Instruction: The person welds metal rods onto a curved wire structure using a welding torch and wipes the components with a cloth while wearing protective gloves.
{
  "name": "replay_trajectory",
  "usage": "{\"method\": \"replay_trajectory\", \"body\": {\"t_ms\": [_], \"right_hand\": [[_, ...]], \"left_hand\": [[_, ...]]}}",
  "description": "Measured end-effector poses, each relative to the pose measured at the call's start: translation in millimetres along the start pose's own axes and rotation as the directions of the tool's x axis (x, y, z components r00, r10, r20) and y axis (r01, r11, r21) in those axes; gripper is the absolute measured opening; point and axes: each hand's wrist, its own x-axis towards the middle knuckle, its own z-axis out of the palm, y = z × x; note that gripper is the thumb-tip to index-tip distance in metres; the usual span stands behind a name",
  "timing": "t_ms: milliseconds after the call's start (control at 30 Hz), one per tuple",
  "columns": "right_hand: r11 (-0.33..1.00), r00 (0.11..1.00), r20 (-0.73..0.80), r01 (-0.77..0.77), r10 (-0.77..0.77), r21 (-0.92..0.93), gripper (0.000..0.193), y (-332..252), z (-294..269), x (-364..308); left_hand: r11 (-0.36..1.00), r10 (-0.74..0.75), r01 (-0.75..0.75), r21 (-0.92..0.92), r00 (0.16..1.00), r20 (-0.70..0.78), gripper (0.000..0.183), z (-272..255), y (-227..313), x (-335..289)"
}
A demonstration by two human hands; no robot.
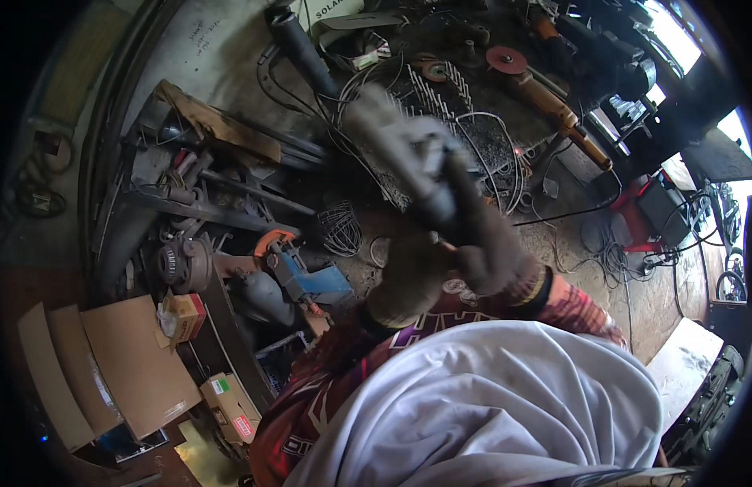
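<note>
A grey metal part [400,154], with a thick tube-like shaft and a curved piece at its side, is held up in front of me, smeared by motion. I cannot make out its exact kind. My left hand [412,276], in a dirty brown work glove, is closed at its dark lower end, with the fingertips partly hidden. On the other side my right hand [498,256], gloved as well, grips the part, its fingers reaching up along it. Beyond the part, several metal rods [437,93] lie on the dark, littered floor.
An orange angle grinder [555,105] with a red disc lies at the far right. Loose cables [506,158] loop nearby. A blue and orange tool [307,276], a wire bundle [339,229] and a cardboard box [136,361] are on the left. White cloth [506,398] covers my front.
</note>
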Motion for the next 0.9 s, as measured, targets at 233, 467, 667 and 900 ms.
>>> {"method": "replay_trajectory", "body": {"t_ms": [233, 467, 667, 900], "right_hand": [[0.946, 0.876, 0.420, -0.107, 0.235, -0.306, 0.101, -63.2, 56.1, 58.3], [0.946, 0.945, 0.215, -0.283, 0.247, 0.160, 0.083, -11.7, 28.5, -5.8], [0.854, 0.851, -0.113, -0.493, 0.514, 0.168, 0.064, 20.7, -4.8, -67.8], [0.752, 0.693, -0.293, -0.613, 0.659, 0.241, 0.060, 37.7, -23.8, -116.3]], "left_hand": [[0.902, -0.152, -0.131, -0.411, 0.796, -0.586, 0.043, -118.0, -21.1, -4.9], [0.987, 0.150, -0.147, 0.064, 0.707, -0.691, 0.036, -267.2, 46.2, 130.0], [0.958, 0.246, -0.142, 0.248, 0.850, -0.466, 0.028, -324.6, 27.0, 283.0], [0.955, 0.227, -0.153, 0.256, 0.929, -0.293, 0.025, -371.9, -9.6, 367.1]]}}
